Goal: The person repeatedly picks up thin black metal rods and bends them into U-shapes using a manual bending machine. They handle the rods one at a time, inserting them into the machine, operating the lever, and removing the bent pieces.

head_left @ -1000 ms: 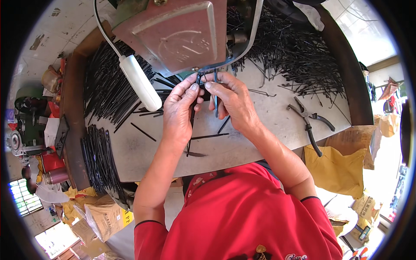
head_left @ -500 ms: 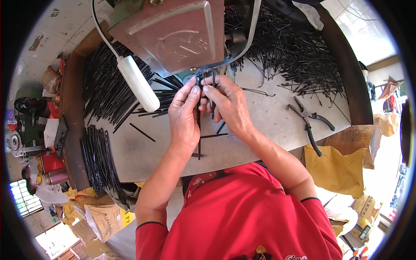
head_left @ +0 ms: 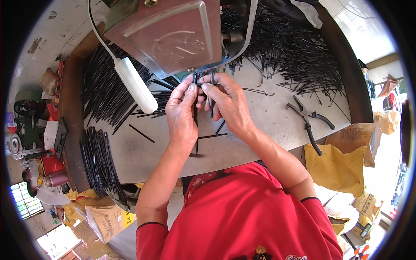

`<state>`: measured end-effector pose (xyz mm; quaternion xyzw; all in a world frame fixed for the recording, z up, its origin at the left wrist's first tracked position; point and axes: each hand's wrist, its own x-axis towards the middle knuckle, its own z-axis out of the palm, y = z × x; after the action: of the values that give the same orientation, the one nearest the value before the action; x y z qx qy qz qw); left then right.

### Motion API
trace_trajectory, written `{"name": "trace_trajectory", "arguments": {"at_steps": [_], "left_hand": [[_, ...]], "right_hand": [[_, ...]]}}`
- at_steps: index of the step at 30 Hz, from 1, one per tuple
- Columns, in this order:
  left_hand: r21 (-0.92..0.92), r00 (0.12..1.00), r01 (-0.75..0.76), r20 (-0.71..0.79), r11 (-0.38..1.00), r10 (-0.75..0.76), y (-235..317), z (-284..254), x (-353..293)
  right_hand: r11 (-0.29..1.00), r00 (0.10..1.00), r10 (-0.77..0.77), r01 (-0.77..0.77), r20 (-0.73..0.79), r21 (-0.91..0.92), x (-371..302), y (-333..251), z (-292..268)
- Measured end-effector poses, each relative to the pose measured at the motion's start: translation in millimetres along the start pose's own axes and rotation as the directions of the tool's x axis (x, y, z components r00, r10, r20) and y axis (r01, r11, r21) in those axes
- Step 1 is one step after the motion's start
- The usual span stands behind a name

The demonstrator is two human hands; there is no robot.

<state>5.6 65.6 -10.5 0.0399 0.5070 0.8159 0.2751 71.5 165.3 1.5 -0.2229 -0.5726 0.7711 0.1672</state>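
Just below the machine's housing (head_left: 169, 41), my two hands work close together. Thumb and fingers of my left hand (head_left: 181, 117) pinch a long thin black rod (head_left: 196, 130), which stretches down toward the table's near edge. Its upper end reaches the underside of the housing, where the exact contact is hidden. Beside it, my right hand (head_left: 234, 106) is closed on a shorter black rod (head_left: 211, 108), held roughly parallel to the long one. The right fingertips also come close to the long rod's top; whether they touch it I cannot tell.
Straight black rods (head_left: 102, 86) are heaped at the left, with another bundle (head_left: 99, 160) nearer. Bent black rods (head_left: 299, 56) pile up at the far right. Pliers (head_left: 308, 118) lie at the table's right. A white lamp (head_left: 135, 84) hangs over the left side.
Both hands keep their grips and hardly move. The lower end of the long rod has swung slightly left. The whole view has shifted a little.
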Motion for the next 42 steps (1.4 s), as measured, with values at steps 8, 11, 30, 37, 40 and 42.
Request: {"name": "trace_trajectory", "arguments": {"at_steps": [8, 11, 30, 37, 40, 42], "left_hand": [[-0.022, 1.000, 0.007, 0.014, 1.000, -0.006, -2.3, -0.4, 0.2], [-0.051, 1.000, 0.009, -0.009, 0.999, -0.009, -2.5, 5.4, -4.6], [0.251, 0.970, 0.227, 0.027, 0.941, -0.241, 30.7, -10.6, 6.7], [0.235, 0.953, 0.240, 0.130, 0.942, -0.275, 28.0, -11.6, -34.1], [0.313, 0.970, 0.184, 0.098, 0.932, -0.224, 26.5, -10.9, -37.4], [0.428, 0.984, 0.096, 0.094, 0.899, -0.150, 22.7, -11.4, -42.4]], "right_hand": [[0.998, 1.000, -0.008, 0.008, 0.002, -0.060, 1.9, 0.1, 0.2], [0.991, 0.999, -0.042, 0.038, -0.031, -0.125, 2.0, 0.5, 1.7], [0.983, 0.969, 0.186, -0.184, 0.165, -0.029, 23.6, -12.8, -22.0], [0.993, 0.971, 0.109, -0.099, 0.211, -0.056, 10.7, -6.0, -14.3], [0.993, 0.962, 0.109, -0.095, 0.249, -0.066, 10.3, -3.4, -13.5], [0.986, 0.946, 0.166, -0.158, 0.278, -0.052, 8.7, -7.3, -12.0]]}}
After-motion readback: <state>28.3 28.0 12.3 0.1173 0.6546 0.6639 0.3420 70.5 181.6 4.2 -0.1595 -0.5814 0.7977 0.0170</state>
